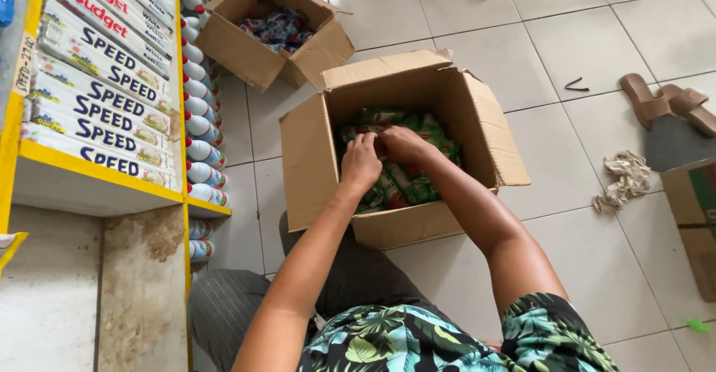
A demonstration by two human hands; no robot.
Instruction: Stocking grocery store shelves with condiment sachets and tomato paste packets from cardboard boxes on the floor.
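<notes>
Fingers of both your hands are bent down into the open cardboard box (pixel 406 223) in front of you, and they meet over the green packets (pixel 406 182) inside. Your left hand (pixel 361 164) has its fingers curled together, pinching at the top of the pile. Your right hand (pixel 403 144) sits just beside it, touching it, with its fingers curled the same way, but you cannot see from here just which packet each hand has hold of. Those packets fill the bottom of the box, right under and around your fingertips. They look like soft, shiny plastic bags, so they are likely light, squashy and a bit slippery. A good place to take hold would be a flat end or edge of a packet, where the plastic bunches up, not the smooth middle. Most packets lie flat and long, with their long side slanting from near your wrists toward the far wall of the box, though some are mixed up and point other ways. Past your fingers, farther off, sits a second open box (pixel 253 55) with blue and white bags in it. Off to the left of your fingers stands a yellow shelf (pixel 104 167) with long boxes and white bottles.
</notes>
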